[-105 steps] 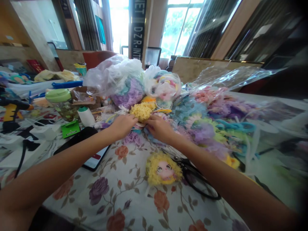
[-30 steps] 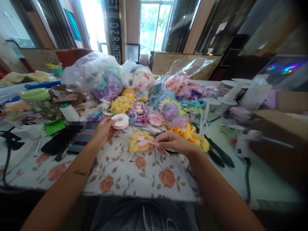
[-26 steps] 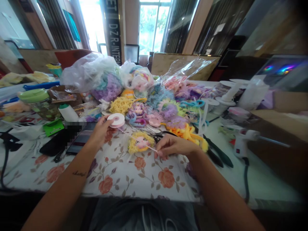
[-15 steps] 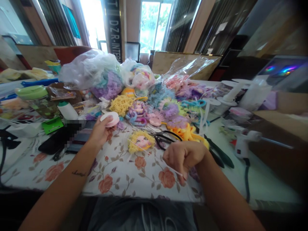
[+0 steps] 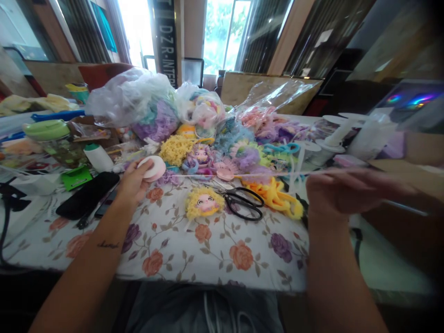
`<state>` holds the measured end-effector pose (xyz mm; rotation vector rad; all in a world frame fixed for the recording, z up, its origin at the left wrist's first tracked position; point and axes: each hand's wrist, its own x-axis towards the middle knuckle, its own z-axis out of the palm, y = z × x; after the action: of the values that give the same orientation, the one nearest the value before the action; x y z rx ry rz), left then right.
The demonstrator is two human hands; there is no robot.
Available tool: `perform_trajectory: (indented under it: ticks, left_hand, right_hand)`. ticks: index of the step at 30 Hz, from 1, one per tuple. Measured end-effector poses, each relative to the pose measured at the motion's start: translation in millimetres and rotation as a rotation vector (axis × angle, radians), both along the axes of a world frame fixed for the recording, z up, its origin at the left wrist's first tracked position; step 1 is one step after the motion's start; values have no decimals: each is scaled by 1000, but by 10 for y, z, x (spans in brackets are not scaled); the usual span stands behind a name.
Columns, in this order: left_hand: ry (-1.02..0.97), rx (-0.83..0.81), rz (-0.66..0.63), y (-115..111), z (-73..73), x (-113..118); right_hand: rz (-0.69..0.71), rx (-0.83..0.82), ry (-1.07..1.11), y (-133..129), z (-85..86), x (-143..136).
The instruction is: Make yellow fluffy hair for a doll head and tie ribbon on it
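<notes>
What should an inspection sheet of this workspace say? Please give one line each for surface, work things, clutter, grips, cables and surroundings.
Surface: rose-patterned tablecloth across the table's front middle.
Work things: ribbon spool, its narrow ribbon running straight toward the right hand; yellow-haired doll head and black-handled scissors on the tablecloth.
Clutter: plastic bags of fluffy material heaped behind; green-lidded jar and thread cone at left.
Grip, left hand: closed on the ribbon spool.
Grip, right hand: blurred; closure unclear.
Cables: black cable at left edge; dark cable beside the right forearm.
Surroundings: window and dark curtains behind.
</notes>
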<state>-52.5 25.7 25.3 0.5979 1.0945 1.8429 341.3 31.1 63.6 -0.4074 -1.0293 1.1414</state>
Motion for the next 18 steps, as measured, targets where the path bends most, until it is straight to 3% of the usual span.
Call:
perform_trajectory:
  ticks: [3,5,6,8,11,13,15,18]
  left_hand:
    - [289,-200,-423,-70,-34,33]
    - [529,-319,-599,-96,-73,44]
    - [649,-352,-588,-95,-97,45]
    - [899,-330,-401,-70,-151,44]
    - [1241,-96,-21,-32,-199,74]
    - [1336,67,86,-57,-180,155]
    - [1277,160,-6,-140,-123,303]
    - [936,200,-441,-329,-20,613]
  right_hand:
    - [60,85,176,-26,-55,-84]
    - [158,20,176,-49,-113,-173]
    - [211,-23,131,-57,-142,-221]
    - [308,-56,18,-65,-196,-317]
    - [434,-74,-214,-64,-255,-448]
    - [468,-119,-337,-64,-276,-525]
    - [480,-139,-387,-72,-287,-605]
    - [513,-120,-397,-108,-312,-757]
